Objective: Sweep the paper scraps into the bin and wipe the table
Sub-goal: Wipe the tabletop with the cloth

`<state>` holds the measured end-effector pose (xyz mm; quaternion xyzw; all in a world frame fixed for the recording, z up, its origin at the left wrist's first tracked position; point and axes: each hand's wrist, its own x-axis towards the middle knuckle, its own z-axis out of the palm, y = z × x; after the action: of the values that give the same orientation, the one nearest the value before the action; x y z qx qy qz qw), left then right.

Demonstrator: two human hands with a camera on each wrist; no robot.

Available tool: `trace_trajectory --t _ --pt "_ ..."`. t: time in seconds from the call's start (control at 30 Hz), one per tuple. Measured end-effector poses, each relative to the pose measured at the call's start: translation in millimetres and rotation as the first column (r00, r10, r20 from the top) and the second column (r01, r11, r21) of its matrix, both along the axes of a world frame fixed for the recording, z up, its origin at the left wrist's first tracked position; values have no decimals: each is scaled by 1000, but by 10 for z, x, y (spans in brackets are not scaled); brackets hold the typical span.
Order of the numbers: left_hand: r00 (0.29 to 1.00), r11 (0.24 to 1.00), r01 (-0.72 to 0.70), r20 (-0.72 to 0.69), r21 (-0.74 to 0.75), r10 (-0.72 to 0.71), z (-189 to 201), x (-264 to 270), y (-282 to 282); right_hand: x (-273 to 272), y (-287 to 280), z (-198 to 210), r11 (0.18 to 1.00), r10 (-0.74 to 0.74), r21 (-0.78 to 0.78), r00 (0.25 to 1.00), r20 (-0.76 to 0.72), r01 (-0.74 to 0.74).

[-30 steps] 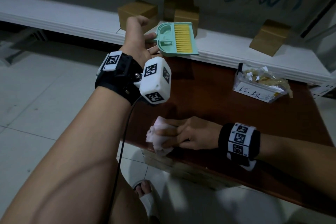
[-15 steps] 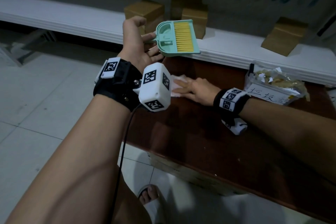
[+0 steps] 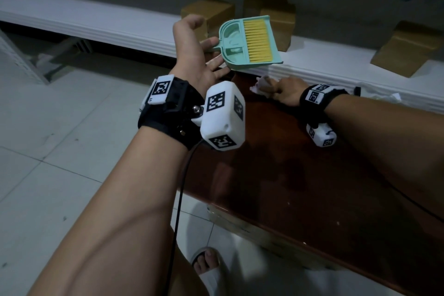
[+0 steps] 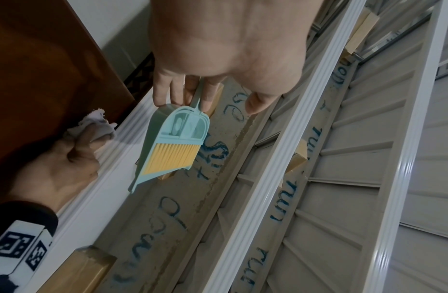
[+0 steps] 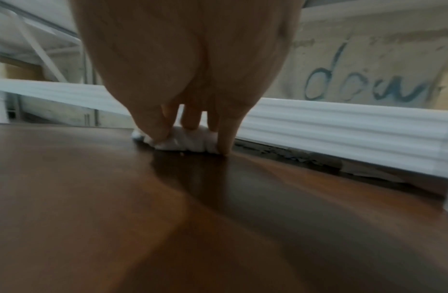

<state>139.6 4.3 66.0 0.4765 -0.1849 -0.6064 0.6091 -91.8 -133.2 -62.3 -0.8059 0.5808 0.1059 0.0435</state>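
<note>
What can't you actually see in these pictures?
- Bin: head view, mostly hidden behind the right forearm; contents not visible.
- Dustpan handle: head and left wrist views, covered by the left hand fingers.
- Table under the cloth: right wrist view, blurred and covered by the right hand.
- Wall writing: head view, cut off by the top edge.
</note>
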Motion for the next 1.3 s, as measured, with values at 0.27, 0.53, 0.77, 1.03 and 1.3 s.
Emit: trace_trajectory --t 0.27,0.53,0.77,1.03,1.3 --pt "1000 1000 10 17 16 -10 11 -53 9 78 280 -54 992 123 8 990 68 -124" --pt "999 1000 6 36 26 -7 27 -64 50 498 1226 58 898 417 73 891 182 -435" --pt "999 1000 1 48 19 -2 45 -61 95 583 1981 -102 717 674 30 703 225 -697" --pt "998 1000 7 57 13 -7 49 -52 132 638 2218 -39 656 684 103 646 338 -748" --pt "998 1000 15 62 17 -16 36 -93 92 821 2055 -64 516 761 149 532 372 -843"
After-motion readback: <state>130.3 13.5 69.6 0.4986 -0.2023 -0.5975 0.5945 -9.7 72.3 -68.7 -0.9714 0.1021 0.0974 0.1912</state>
